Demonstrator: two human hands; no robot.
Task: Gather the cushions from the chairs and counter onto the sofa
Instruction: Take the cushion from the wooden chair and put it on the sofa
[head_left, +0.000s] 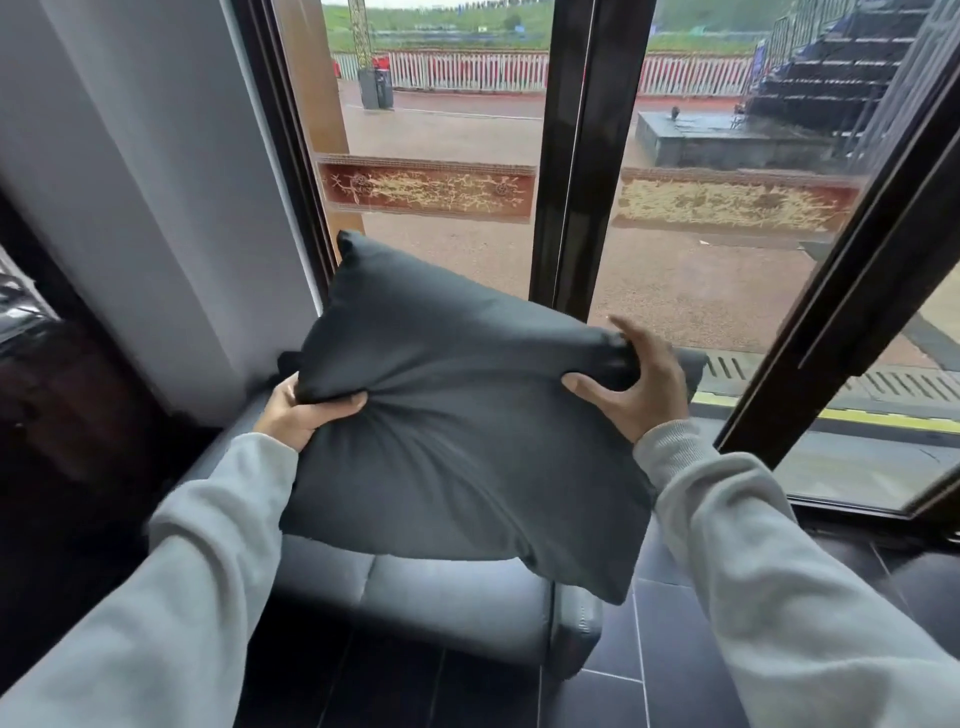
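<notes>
In the head view, a dark cushion (457, 415) is held in the air above the grey seat (447, 587), tilted, with its lower corner hanging over the seat's right arm. Whether this seat is the sofa or a chair cannot be told. The cushion's left edge is gripped by the left hand (306, 410), fingers curled behind and thumb pressed into the front, so that the fabric is gathered into folds. Its upper right corner is pinched by the right hand (634, 384) between thumb and fingers. Behind the seat a window (701, 260) is seen. The cushion is judged light, soft and easily squashed. It is not fragile, and is best taken by opposite edges or corners, as it is held here.
</notes>
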